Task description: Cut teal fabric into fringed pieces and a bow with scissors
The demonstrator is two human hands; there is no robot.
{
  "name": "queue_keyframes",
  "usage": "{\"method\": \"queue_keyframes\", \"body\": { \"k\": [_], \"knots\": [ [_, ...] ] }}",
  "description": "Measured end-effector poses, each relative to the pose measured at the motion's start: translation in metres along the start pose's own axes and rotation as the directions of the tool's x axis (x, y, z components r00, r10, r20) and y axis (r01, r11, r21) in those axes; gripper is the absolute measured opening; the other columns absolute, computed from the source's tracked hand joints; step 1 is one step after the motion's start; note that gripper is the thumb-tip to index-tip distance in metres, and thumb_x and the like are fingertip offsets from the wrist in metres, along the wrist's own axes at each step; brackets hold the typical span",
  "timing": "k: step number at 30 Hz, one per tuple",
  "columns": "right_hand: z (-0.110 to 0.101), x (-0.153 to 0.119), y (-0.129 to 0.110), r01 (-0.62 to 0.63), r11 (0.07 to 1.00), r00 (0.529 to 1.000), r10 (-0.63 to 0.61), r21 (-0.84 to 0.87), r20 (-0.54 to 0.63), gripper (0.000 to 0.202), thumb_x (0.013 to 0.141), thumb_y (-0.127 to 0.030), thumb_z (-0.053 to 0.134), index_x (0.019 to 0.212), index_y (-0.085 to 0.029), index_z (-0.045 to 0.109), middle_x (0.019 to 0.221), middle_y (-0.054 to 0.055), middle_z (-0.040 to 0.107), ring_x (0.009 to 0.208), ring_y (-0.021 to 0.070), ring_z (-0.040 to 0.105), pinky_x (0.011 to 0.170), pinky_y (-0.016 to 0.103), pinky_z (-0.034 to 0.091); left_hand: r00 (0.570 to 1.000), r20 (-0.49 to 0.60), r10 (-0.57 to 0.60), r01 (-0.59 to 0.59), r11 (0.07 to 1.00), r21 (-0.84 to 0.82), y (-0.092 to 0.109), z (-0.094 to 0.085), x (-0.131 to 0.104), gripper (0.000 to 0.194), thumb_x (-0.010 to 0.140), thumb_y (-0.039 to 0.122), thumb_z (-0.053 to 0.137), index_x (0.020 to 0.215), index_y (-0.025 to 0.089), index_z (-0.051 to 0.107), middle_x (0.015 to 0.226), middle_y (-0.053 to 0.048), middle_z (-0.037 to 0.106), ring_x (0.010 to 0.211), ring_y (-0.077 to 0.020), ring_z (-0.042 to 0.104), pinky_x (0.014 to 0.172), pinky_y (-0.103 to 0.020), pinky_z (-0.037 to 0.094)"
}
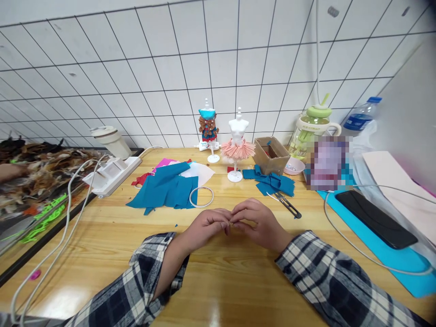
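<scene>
My left hand (pixel 209 227) and my right hand (pixel 260 223) meet fingertip to fingertip over the wooden table (pixel 218 281). Both are closed in a pinch; whatever sits between the fingers is hidden or too small to name. Just beyond them lies a white ring (pixel 211 196), partly over teal fabric pieces (pixel 166 186). To the right of my right hand is a craft knife (pixel 289 205) beside folded teal fabric strips (pixel 275 182). A small white mannequin (pixel 238 129) in a pink fringed skirt (pixel 238 149) stands behind, near another mannequin dressed in teal and brown bows (pixel 207 127).
A cardboard box (pixel 271 156) and a small pink bowl (pixel 294 166) stand at the back. On the right are a green-lidded jug (pixel 311 131), a water bottle (pixel 361 116) and a black phone (pixel 376 219). At left, a power strip (pixel 114 175) trails white cables near a lidded cup (pixel 114 141).
</scene>
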State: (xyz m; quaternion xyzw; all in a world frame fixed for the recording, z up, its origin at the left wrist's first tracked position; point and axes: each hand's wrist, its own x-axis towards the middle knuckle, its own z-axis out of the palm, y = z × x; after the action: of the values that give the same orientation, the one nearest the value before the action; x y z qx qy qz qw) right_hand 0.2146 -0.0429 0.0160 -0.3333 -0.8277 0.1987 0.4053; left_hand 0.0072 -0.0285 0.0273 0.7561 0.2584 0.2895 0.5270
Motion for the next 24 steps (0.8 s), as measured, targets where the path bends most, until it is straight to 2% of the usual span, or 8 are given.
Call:
{"method": "queue_keyframes", "body": {
  "k": [3,6,11,14,17,20,22,24],
  "knots": [
    [-0.001,0.001,0.0,-0.079,0.997,0.997,0.08,0.006,-0.011,0.009,0.087,-0.023,0.061,0.084,-0.024,0.07,0.09,0.003,0.072,0.086,0.0181,0.064,0.08,0.033,0.049,1.0,-0.015,-0.008,0.01,0.997,0.073,0.001,0.002,0.001,0.037,0.093,0.038,0.048,0.07,0.016,0.067,0.087,-0.008,0.07,0.089,-0.021,0.063,0.086,-0.031,0.046],
    [-0.002,0.001,0.002,-0.174,0.977,0.984,0.178,-0.121,0.025,0.014,0.09,-0.022,0.057,0.085,-0.023,0.07,0.082,0.002,0.072,0.077,0.0178,0.063,0.073,0.032,0.047,0.992,-0.106,-0.065,0.091,0.958,0.27,-0.002,0.006,0.002,0.033,0.093,0.033,0.045,0.077,0.017,0.068,0.082,-0.006,0.068,0.084,-0.0188,0.062,0.081,-0.029,0.046],
    [-0.007,-0.003,0.013,-0.076,0.922,0.986,0.126,-0.381,0.109,0.02,0.092,-0.022,0.053,0.091,-0.023,0.073,0.082,0.004,0.073,0.079,0.0205,0.06,0.072,0.033,0.044,0.979,-0.169,-0.115,0.18,0.874,0.45,-0.014,0.008,0.004,0.027,0.091,0.029,0.045,0.08,0.018,0.067,0.082,-0.004,0.066,0.081,-0.0179,0.061,0.076,-0.028,0.046],
    [-0.018,-0.004,0.024,-0.09,0.89,0.992,0.12,-0.446,0.039,0.023,0.094,-0.018,0.05,0.097,-0.022,0.073,0.088,0.006,0.074,0.084,0.0204,0.06,0.077,0.032,0.043,0.959,-0.261,-0.111,0.215,0.884,0.415,-0.02,-0.001,0.004,0.027,0.091,0.03,0.045,0.074,0.017,0.063,0.078,-0.004,0.065,0.078,-0.0176,0.06,0.074,-0.028,0.047],
    [-0.03,-0.003,0.04,-0.211,0.812,0.974,0.222,-0.544,-0.046,0.022,0.095,-0.027,0.051,0.098,-0.022,0.072,0.089,0.005,0.074,0.086,0.0206,0.061,0.073,0.031,0.042,0.942,-0.331,-0.049,0.208,0.862,0.463,-0.022,-0.008,0.006,0.027,0.093,0.03,0.042,0.077,0.018,0.061,0.082,-0.005,0.066,0.082,-0.0187,0.061,0.077,-0.031,0.048],
    [-0.036,0.001,0.052,-0.27,0.712,0.944,0.328,-0.649,-0.033,0.019,0.094,-0.03,0.053,0.1,-0.025,0.07,0.087,0.003,0.073,0.084,0.02,0.061,0.064,0.029,0.038,0.965,-0.258,0.05,0.124,0.779,0.615,-0.019,-0.004,0.012,0.018,0.092,0.028,0.046,0.092,0.02,0.062,0.109,-0.008,0.068,0.105,-0.0218,0.059,0.094,-0.039,0.044],
    [-0.036,0.004,0.055,-0.275,0.655,0.931,0.365,-0.704,-0.023,0.021,0.092,-0.028,0.056,0.111,-0.026,0.065,0.086,0.003,0.072,0.084,0.0201,0.06,0.06,0.028,0.035,0.984,-0.159,0.075,0.062,0.697,0.714,-0.018,0.004,0.018,0.014,0.09,0.028,0.051,0.098,0.021,0.061,0.134,-0.009,0.057,0.126,-0.025,0.047,0.106,-0.044,0.037],
    [-0.035,0.006,0.055,-0.264,0.62,0.925,0.381,-0.738,-0.011,0.028,0.091,-0.028,0.058,0.119,-0.025,0.059,0.085,0.003,0.071,0.084,0.0203,0.06,0.058,0.028,0.032,0.993,-0.097,0.067,0.035,0.617,0.786,-0.018,0.014,0.028,0.014,0.087,0.031,0.055,0.096,0.021,0.059,0.145,-0.009,0.047,0.135,-0.0285,0.036,0.109,-0.048,0.034]
  ]
}}
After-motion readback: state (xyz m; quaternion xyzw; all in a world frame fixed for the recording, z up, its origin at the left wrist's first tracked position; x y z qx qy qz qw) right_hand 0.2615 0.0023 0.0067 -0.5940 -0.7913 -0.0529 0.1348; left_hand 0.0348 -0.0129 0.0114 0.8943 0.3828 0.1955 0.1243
